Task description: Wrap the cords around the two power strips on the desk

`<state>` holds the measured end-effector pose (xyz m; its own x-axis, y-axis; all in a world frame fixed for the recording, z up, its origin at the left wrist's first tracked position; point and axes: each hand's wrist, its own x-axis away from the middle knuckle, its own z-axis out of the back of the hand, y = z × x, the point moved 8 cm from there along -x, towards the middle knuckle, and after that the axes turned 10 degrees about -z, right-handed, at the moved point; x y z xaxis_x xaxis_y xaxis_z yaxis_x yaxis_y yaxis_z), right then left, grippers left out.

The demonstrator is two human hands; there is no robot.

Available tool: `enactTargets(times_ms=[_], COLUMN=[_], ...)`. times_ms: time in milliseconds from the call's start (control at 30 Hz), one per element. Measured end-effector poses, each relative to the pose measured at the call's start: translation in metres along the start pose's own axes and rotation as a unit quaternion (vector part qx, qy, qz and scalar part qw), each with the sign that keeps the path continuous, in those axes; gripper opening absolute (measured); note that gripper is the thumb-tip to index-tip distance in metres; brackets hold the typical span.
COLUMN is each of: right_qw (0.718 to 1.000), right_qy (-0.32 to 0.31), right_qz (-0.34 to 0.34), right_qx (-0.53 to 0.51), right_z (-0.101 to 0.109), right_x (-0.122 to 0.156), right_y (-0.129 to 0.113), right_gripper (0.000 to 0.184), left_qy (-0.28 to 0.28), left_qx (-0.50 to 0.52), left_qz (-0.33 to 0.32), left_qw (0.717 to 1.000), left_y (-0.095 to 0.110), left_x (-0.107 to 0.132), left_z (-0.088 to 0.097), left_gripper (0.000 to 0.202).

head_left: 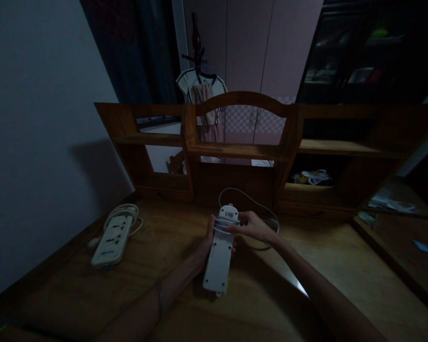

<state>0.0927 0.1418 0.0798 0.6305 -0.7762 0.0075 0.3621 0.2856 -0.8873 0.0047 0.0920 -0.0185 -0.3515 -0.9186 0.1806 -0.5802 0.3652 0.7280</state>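
My left hand point(206, 243) grips the white power strip point(219, 261) from beneath; my right hand point(253, 227) pinches its cord point(224, 224) near the far end, bare desk point(317, 280) open rightward.

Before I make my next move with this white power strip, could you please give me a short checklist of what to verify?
1. Left hand grips the long white plastic power strip: ok.
2. Right hand pinches the white cord loops wound round the strip's far end: ok.
3. Strip's near end supported on the brown wooden desk: cannot tell.
4. Loose pale cable behind the strip free of snags: cannot tell.
5. Second white power strip, with its coiled cord, lies apart at the left: ok.
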Motion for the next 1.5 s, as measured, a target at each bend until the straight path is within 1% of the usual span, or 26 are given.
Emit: enactTargets(times_ms=[133,200,300,433,567,667,767,867,933,1033,1133,1200,1300,1400,1500], right_qw=[1.000,1.000,1.000,0.999,0.999,0.999,0.998,0.996,0.995,0.997,0.998,0.998,0.998,0.998,0.997], right_qy=[0.001,0.004,0.024,0.046,0.042,0.036,0.045,0.067,0.076,0.052,0.030,0.021,0.006,0.000,-0.027], right_qz=[-0.010,-0.017,-0.019,-0.012,-0.014,-0.030,-0.042,-0.050,-0.044,-0.013,0.031,0.050,0.063,0.056,0.015], right_qx=[-0.017,-0.015,-0.001,0.023,0.009,-0.010,-0.001,0.027,0.045,0.050,0.034,0.024,0.002,-0.023,-0.065], right_z=[0.001,0.002,0.009,0.016,0.017,0.016,0.015,0.015,0.014,0.008,0.006,0.008,0.015,0.021,0.016], right_x=[-0.001,-0.003,-0.005,-0.006,-0.007,-0.009,-0.011,-0.013,-0.013,-0.011,-0.007,-0.005,-0.002,-0.002,-0.003], right_y=[0.004,0.007,0.010,0.014,0.016,0.019,0.021,0.025,0.024,0.016,0.003,-0.003,-0.007,-0.004,0.007], right_gripper=[0.043,0.042,0.040,0.040,0.043,0.047,0.050,0.052,0.055,0.056,0.053,0.049,0.042,0.038,0.039], left_qy=[0.012,0.018,0.016,-0.011,-0.035,-0.032,-0.019,-0.016,-0.019,-0.017,0.002,0.000,-0.028,-0.049,-0.071], left_qx=[-0.005,-0.019,-0.029,0.011,0.043,0.051,0.063,0.077,0.089,0.108,0.110,0.108,0.108,0.103,0.100], left_qz=[-0.023,-0.020,-0.016,-0.029,-0.014,-0.003,0.000,-0.017,-0.041,-0.073,-0.101,-0.102,-0.082,-0.075,-0.078], left_qw=[1.000,0.999,0.999,0.999,0.998,0.998,0.998,0.997,0.995,0.991,0.989,0.989,0.990,0.991,0.989], left_y=[0.005,0.006,0.008,0.015,0.013,0.008,0.002,0.003,0.008,0.020,0.029,0.029,0.024,0.022,0.022], left_x=[0.001,0.002,0.003,0.005,0.010,0.010,0.006,0.000,-0.003,-0.003,-0.002,-0.002,-0.003,-0.004,-0.002], left_z=[-0.003,-0.005,-0.012,-0.026,-0.034,-0.032,-0.024,-0.018,-0.018,-0.019,-0.017,-0.017,-0.019,-0.022,-0.028], left_gripper=[0.080,0.082,0.082,0.079,0.081,0.083,0.081,0.078,0.077,0.075,0.073,0.075,0.077,0.076,0.074])
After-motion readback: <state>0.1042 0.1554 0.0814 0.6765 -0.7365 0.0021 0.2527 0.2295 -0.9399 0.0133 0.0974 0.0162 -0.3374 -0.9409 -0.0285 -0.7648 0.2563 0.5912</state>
